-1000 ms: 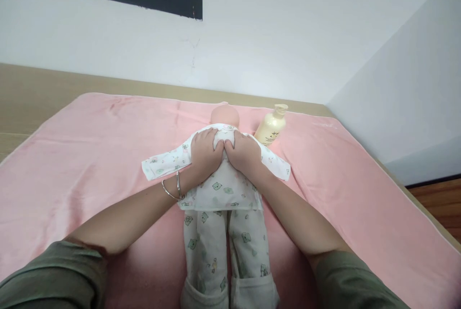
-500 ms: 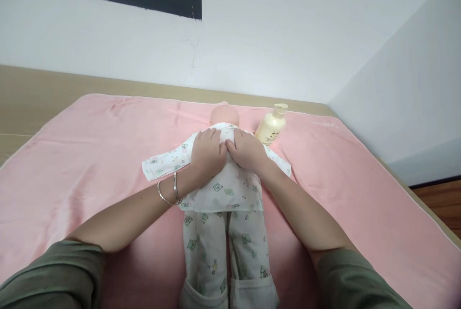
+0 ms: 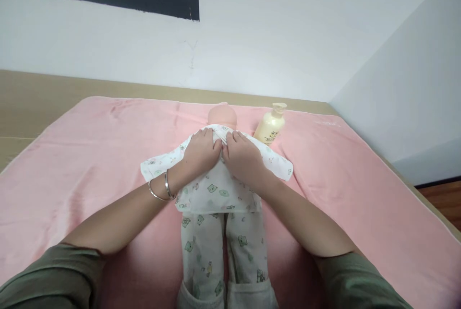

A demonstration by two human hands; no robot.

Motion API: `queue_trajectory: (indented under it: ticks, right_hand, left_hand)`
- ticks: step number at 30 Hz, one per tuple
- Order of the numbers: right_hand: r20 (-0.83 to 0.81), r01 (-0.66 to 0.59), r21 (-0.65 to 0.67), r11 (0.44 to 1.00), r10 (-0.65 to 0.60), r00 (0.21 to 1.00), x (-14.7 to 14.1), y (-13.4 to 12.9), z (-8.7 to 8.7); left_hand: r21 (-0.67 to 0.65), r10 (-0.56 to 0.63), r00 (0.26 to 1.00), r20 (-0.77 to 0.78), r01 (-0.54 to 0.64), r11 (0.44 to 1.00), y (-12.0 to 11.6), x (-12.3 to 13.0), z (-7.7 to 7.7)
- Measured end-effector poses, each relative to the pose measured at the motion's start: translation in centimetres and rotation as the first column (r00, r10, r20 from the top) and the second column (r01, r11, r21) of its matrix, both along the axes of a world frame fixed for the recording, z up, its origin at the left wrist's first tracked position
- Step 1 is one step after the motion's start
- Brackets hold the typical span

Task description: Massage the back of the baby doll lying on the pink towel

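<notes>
Left hand [image 3: 200, 153], right hand [image 3: 242, 156] flat, fingers together, seemingly pressing doll's shirt [image 3: 216, 189]

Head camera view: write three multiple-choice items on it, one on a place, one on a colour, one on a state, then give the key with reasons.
1. Where does the cream bottle stand?
A. beside the doll's head, to its right in the picture
B. between the doll's legs
C. on the floor

2. What colour is the blanket under the doll?
A. blue
B. pink
C. grey

3. How do the two hands lie?
A. lifted clear of the doll
B. one holds the bottle
C. both flat on the doll's upper body, side by side

Key: 1 A, the bottle stands on the blanket next to the doll's head. 2 B, the cloth is pink all over. 3 C, the left hand and right hand rest palm down on the printed shirt, thumbs nearly meeting.
</notes>
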State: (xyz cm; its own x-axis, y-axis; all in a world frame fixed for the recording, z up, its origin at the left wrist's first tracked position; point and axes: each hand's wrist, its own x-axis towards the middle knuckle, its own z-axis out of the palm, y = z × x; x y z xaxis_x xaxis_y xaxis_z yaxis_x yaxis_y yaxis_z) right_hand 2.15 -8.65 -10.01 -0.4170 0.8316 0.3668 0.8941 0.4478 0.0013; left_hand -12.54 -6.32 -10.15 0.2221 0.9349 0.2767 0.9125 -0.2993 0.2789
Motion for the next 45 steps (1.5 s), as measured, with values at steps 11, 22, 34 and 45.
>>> queue_trajectory:
  ticks: [11, 22, 34, 45]
  right_hand:
    - [-0.048, 0.154, -0.212, 0.965, -0.167, 0.985, 0.6, 2.1, 1.1]
    - [-0.257, 0.058, -0.202, 0.978, -0.11, 0.96, 0.6, 2.9, -0.4]
    - [-0.06, 0.032, -0.066, 0.997, -0.036, 0.998, -1.0, -1.4, -0.3]
    - [-0.202, 0.127, -0.31, 0.942, -0.196, 0.96, 0.9, 3.9, 0.2]
  left_hand:
    - [0.144, -0.127, 0.987, -0.097, 0.14, 0.98, -2.7, 0.9, -0.5]
    - [0.095, -0.051, 0.995, -0.089, 0.06, 0.994, -0.7, 0.0, -0.3]
    - [-0.073, 0.03, 0.994, 0.106, -0.023, 0.997, 0.1, -0.3, 0.2]
    - [0.206, -0.047, 0.998, 0.041, 0.038, 0.978, -2.3, 0.9, -0.9]
